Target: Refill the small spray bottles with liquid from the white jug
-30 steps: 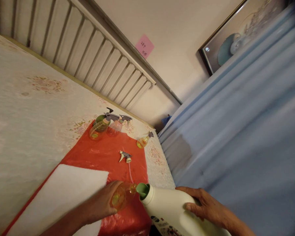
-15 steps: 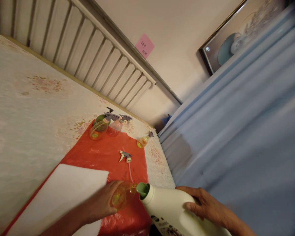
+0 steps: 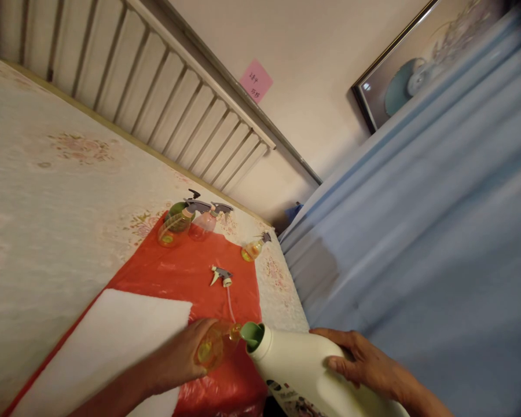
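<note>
My left hand (image 3: 190, 353) is wrapped round a clear yellowish spray bottle (image 3: 215, 347) whose top is off, its neck facing right. My right hand (image 3: 358, 365) grips a large pale jug (image 3: 304, 359), tilted so that its green spout (image 3: 252, 336) meets or nearly meets the bottle's neck; whether they touch I cannot tell. Yellow shows inside the bottle. Just beyond, a grey and cream trigger sprayer head (image 3: 222, 277) with a thin tube lies on a red plastic sheet (image 3: 186, 263). The underside of the jug and part of its label are out of view.
Several spray bottles stand toward the back, among them a yellowish one (image 3: 171, 230), a pink one (image 3: 205, 225) and a smaller yellow one (image 3: 252, 249). A white cloth (image 3: 125, 324) lies at left on the flowered tablecloth (image 3: 61, 191). A blue curtain (image 3: 417, 231) hangs at right.
</note>
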Tool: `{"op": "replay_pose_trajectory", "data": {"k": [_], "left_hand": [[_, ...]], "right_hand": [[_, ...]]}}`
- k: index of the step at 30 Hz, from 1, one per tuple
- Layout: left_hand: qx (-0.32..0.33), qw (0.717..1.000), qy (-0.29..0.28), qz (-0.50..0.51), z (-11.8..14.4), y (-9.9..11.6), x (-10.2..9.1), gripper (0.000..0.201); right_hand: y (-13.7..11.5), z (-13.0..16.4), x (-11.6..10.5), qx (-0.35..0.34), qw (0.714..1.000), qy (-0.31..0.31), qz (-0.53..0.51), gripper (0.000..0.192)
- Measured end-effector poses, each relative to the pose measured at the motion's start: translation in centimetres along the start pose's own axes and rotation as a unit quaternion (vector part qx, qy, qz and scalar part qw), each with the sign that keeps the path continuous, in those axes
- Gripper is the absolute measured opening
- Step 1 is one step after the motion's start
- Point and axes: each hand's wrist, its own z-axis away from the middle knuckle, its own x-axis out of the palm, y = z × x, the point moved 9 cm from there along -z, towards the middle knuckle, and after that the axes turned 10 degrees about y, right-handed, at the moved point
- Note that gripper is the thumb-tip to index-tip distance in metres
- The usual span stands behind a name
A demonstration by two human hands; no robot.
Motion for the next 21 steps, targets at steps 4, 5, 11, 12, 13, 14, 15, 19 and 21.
{"op": "replay_pose_trajectory", "data": {"k": [4,5,11,12,13,14,15,19,21], "left_hand": [[0.007,1.0,-0.006,0.004,0.0,0.6,0.0,0.061],[0.01,1.0,-0.007,0.005,0.0,0.7,-0.1,0.06],[0.012,1.0,-0.003,0.005,0.0,0.9,-0.2,0.057],[0.012,1.0,-0.001,0.003,0.0,0.9,-0.2,0.057],[0.011,1.0,0.0,0.001,0.0,1.0,-0.2,0.056],[0.012,1.0,0.001,0.0,0.0,1.1,-0.3,0.057],[0.013,1.0,0.001,-0.001,0.0,1.1,-0.3,0.056],[0.021,1.0,-0.003,0.002,0.0,1.4,-0.3,0.053],[0.023,1.0,-0.004,0.005,0.0,1.4,-0.3,0.055]], "right_hand": [[0.0,0.0,0.0,0.0,1.0,0.002,0.008,0.055],[0.0,0.0,0.0,0.0,1.0,0.002,0.009,0.055],[-0.1,0.2,0.0,0.001,1.0,0.002,0.012,0.055],[-0.2,0.1,0.0,0.001,1.0,0.002,0.011,0.055],[-0.2,0.1,0.0,0.001,1.0,0.002,0.011,0.054],[-0.2,0.1,0.0,0.001,1.0,0.001,0.01,0.054],[-0.2,0.0,0.0,0.001,1.0,0.0,0.009,0.053],[-0.1,0.0,0.1,-0.001,1.0,-0.003,0.009,0.054],[0.0,0.1,0.1,-0.001,1.0,-0.001,0.009,0.055]]}}
